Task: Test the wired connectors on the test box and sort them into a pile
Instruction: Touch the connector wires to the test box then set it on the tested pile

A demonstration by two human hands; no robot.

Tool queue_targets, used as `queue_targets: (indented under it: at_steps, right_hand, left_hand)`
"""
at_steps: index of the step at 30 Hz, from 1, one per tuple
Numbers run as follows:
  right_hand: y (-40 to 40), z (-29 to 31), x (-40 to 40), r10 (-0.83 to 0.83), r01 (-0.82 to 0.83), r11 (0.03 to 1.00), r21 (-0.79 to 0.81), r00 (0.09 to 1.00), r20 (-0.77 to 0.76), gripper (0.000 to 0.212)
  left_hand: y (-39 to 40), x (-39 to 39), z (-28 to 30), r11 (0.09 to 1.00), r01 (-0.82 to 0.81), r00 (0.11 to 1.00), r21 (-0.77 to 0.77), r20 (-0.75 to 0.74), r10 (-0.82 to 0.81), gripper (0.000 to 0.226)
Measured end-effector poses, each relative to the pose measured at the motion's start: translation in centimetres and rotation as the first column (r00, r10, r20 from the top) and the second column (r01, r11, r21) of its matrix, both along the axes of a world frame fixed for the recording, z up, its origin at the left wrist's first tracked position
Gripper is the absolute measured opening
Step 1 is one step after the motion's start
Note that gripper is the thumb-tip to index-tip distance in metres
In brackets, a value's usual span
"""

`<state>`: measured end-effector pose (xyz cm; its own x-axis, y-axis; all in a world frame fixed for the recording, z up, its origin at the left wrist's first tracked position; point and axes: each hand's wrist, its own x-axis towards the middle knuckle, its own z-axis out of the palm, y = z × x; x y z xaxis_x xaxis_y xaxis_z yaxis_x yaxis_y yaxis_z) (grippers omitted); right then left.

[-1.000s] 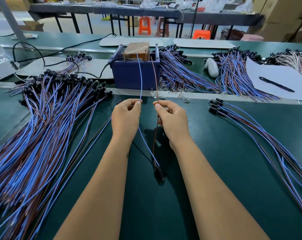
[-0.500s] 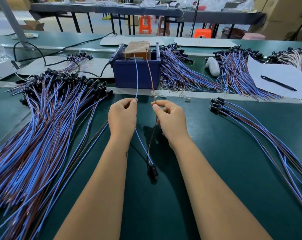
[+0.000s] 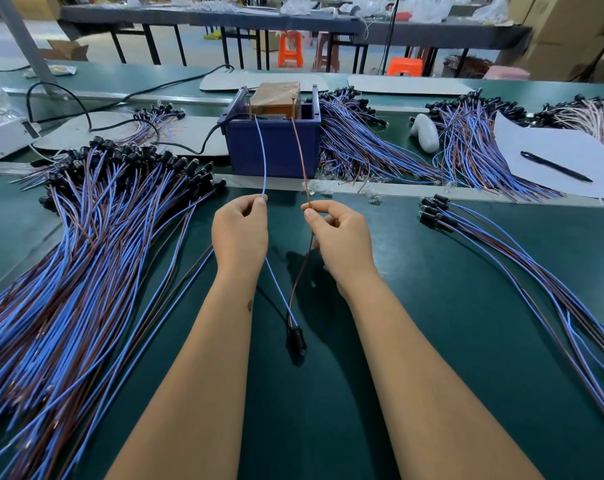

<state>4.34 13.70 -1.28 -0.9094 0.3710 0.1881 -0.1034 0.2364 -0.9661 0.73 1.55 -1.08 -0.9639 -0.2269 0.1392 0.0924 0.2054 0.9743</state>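
My left hand (image 3: 240, 232) pinches the blue wire (image 3: 263, 157) of one connector, and my right hand (image 3: 340, 237) pinches its brown wire (image 3: 300, 157). Both wire ends reach up to the two metal pins on the blue test box (image 3: 274, 147). The wires run down between my wrists to the black connector (image 3: 295, 339), which hangs just above the green table. A big pile of blue and brown wired connectors (image 3: 86, 254) lies to the left. A small pile (image 3: 501, 244) lies to the right.
Behind the box lie more wire bundles (image 3: 363, 150), a white object (image 3: 423, 133), and a paper sheet (image 3: 553, 161) with a black pen (image 3: 555, 166). A black power cable (image 3: 86, 109) runs at the back left. Small clear bulbs (image 3: 373, 199) sit on the metal strip.
My hands have shifted slightly with the wires, and the hanging connector has swung a little toward me; the wire ends stay at the box pins.
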Motion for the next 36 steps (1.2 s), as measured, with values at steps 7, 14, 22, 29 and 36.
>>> queue_targets:
  at_steps: [7, 14, 22, 29, 36]
  right_hand:
    - [0.06, -0.11, -0.04, 0.011, -0.011, 1.0, 0.006, 1.0, 0.002, 0.011]
    - [0.14, -0.21, -0.12, 0.013, -0.013, 1.0, 0.016, 1.0, -0.002, 0.012]
    - [0.07, -0.35, -0.22, 0.012, -0.012, 1.0, 0.01, 1.0, 0.0, 0.01]
    - [0.1, -0.35, -0.38, -0.003, 0.003, 1.0, -0.016, 1.0, 0.015, 0.011]
    - [0.22, -0.31, -0.45, -0.011, 0.011, 1.0, -0.018, 1.0, 0.016, 0.011]
  left_hand:
    - [-0.02, -0.12, -0.07, 0.999, -0.008, 1.0, 0.04, 0.012, 0.008, 0.028]
    - [-0.06, -0.22, -0.18, 0.998, -0.028, 1.0, 0.052, 0.009, 0.028, 0.025]
    - [-0.14, -0.34, -0.32, 0.998, -0.034, 0.999, 0.051, -0.004, 0.034, 0.021]
    - [-0.11, -0.34, -0.36, 0.999, -0.03, 0.999, 0.044, -0.012, 0.03, 0.026]
    - [-0.13, -0.34, -0.32, 0.998, -0.033, 0.999, 0.05, -0.009, 0.034, 0.029]
